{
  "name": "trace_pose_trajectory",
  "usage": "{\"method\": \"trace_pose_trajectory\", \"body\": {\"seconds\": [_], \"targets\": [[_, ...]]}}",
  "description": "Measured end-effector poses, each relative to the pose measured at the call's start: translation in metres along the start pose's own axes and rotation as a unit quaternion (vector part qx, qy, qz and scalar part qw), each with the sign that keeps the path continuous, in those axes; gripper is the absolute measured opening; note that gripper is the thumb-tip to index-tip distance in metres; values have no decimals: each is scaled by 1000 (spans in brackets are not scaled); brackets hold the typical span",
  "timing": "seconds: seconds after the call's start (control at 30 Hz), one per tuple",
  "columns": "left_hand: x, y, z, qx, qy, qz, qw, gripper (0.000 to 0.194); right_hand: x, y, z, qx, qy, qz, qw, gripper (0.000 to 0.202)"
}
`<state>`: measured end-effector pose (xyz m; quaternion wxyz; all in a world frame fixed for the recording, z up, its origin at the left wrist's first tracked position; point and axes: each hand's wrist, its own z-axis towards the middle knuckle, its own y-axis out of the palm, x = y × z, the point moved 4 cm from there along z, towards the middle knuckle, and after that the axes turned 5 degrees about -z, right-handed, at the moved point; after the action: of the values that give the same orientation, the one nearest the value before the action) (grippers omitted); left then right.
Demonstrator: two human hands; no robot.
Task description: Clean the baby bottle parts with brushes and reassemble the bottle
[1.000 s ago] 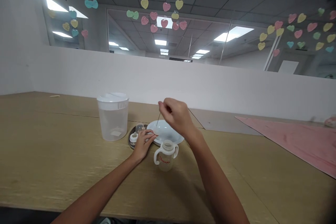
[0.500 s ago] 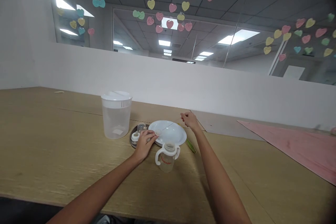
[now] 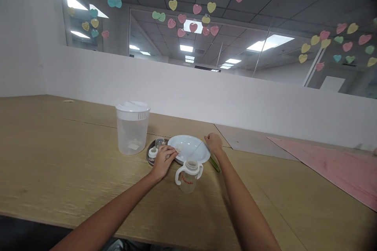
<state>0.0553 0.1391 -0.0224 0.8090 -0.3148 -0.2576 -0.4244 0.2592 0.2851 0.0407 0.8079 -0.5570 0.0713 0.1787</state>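
Note:
My left hand [image 3: 164, 159] is over the left rim of a white plate [image 3: 188, 156], its fingers pinched on a small clear piece [image 3: 178, 149] too faint to name. At the plate's right rim my right hand [image 3: 214, 142] is closed, with a thin stick [image 3: 196, 148] slanting from it down over the plate. In front of the plate stands a clear baby bottle [image 3: 187, 182] with white handles, red lettering and an open top. Left of the plate, a round metal tray [image 3: 149, 159] carries a white bottle cap with a nipple [image 3: 152, 152] and a clear dome cover [image 3: 160, 142].
A tall translucent bucket [image 3: 131, 133] with a white rim stands to the left. Something green and long [image 3: 215, 164] lies by the plate's right side. A pink cloth [image 3: 330, 168] covers part of the table at right. A white wall [image 3: 191, 90] runs behind.
My right hand has moved slightly down and turned, and the thin stick has shifted right over the plate. The left hand keeps its place at the plate's left rim.

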Motion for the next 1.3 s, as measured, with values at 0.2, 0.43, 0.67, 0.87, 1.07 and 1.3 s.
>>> {"method": "trace_pose_trajectory", "body": {"seconds": [0.2, 0.43, 0.67, 0.87, 1.07, 1.3], "targets": [[2, -1, 0, 2, 6, 0, 1000, 25, -25, -17, -7, -120, -74, 112, 984, 38], [1, -1, -1, -2, 7, 5, 1000, 24, -83, -19, -48, -423, -257, 236, 836, 36], [-4, -1, 0, -7, 4, 9, 1000, 26, -99, -2, -62, -474, -324, 215, 790, 42], [3, -2, 0, 5, -5, -1, 1000, 26, -100, 1, -53, -400, -335, 236, 820, 21], [4, -3, -2, 27, -25, -30, 999, 28, -95, -5, -45, -341, -238, 331, 847, 17], [6, -3, -3, 22, -27, -39, 999, 27, -89, -21, -40, -282, -174, 434, 838, 26]]}}
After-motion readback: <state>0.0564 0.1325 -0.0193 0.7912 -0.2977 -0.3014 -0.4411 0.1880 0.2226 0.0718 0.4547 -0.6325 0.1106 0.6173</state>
